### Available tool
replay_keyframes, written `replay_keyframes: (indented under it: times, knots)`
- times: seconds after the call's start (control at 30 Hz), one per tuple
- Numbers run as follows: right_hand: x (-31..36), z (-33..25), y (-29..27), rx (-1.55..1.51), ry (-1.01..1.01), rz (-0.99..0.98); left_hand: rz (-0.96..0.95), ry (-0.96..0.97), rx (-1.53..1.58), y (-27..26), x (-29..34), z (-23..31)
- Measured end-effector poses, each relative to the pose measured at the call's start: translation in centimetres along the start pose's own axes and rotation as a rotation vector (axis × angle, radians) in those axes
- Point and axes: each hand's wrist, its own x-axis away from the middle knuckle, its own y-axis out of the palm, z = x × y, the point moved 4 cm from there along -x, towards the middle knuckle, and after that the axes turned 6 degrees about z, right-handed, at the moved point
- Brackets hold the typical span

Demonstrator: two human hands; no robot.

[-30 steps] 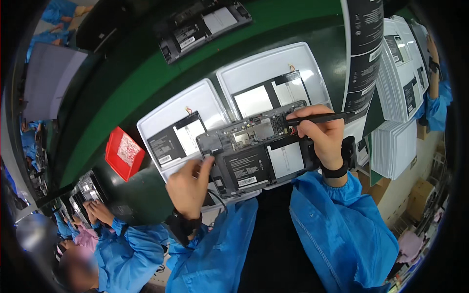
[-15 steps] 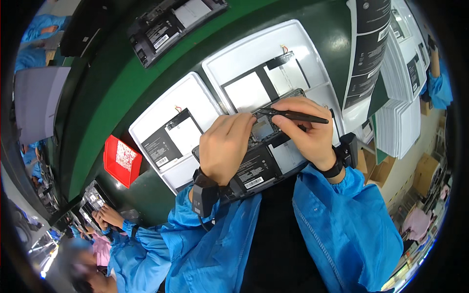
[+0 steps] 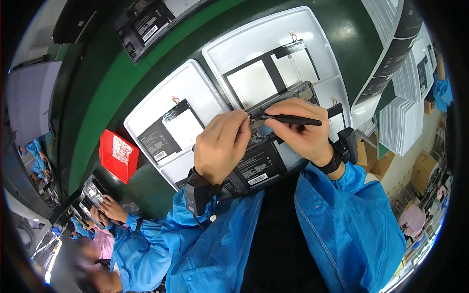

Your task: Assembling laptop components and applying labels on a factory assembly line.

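An opened black laptop base (image 3: 309, 94) lies in front of me, with bare circuitry along its far part and a black battery (image 3: 257, 169) in its near part. My right hand (image 3: 307, 139) pinches dark tweezers (image 3: 299, 119), their tips pointing left over the circuitry. Close to those tips, my left hand (image 3: 221, 144) hovers above the base's left side with its thumb and fingers pressed together. A tiny whitish bit shows between the left fingertips and the tweezers; what it is, I cannot make out.
Beyond the base lie white trays (image 3: 215, 90) holding flat battery packs with short coloured wires. A red bin (image 3: 105, 158) with small pale pieces stands left. Another laptop base (image 3: 139, 41) sits at the back. White trays (image 3: 400, 127) are stacked right. A co-worker's hands (image 3: 110, 210) work lower left.
The tweezer tips and my left fingertips have come together, and a tiny whitish bit now shows there. My left hand has shifted slightly left, baring more circuitry. The whole view has tilted a little.
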Motion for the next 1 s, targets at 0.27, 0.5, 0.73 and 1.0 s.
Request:
replay_keyframes:
  times: [0.27, 0.5, 0.73, 1.0]
  knots:
    - [-0.16, -0.39, -0.04, -0.016, 0.016, -0.023, 0.014, 0.05, -0.015, 0.29, 0.27, -0.05]
    - [-0.22, -0.22, 0.06, -0.021, 0.031, -0.036, 0.032, 0.103, -0.072, 0.53, 0.54, 0.22]
    - [-0.3, -0.26, 0.06, -0.008, 0.072, -0.042, 0.065, 0.15, -0.099, 0.78, 0.63, 0.18]
    - [-0.39, -0.18, 0.2, -0.018, 0.072, -0.038, 0.078, 0.166, -0.111, 0.9, 0.69, 0.24]
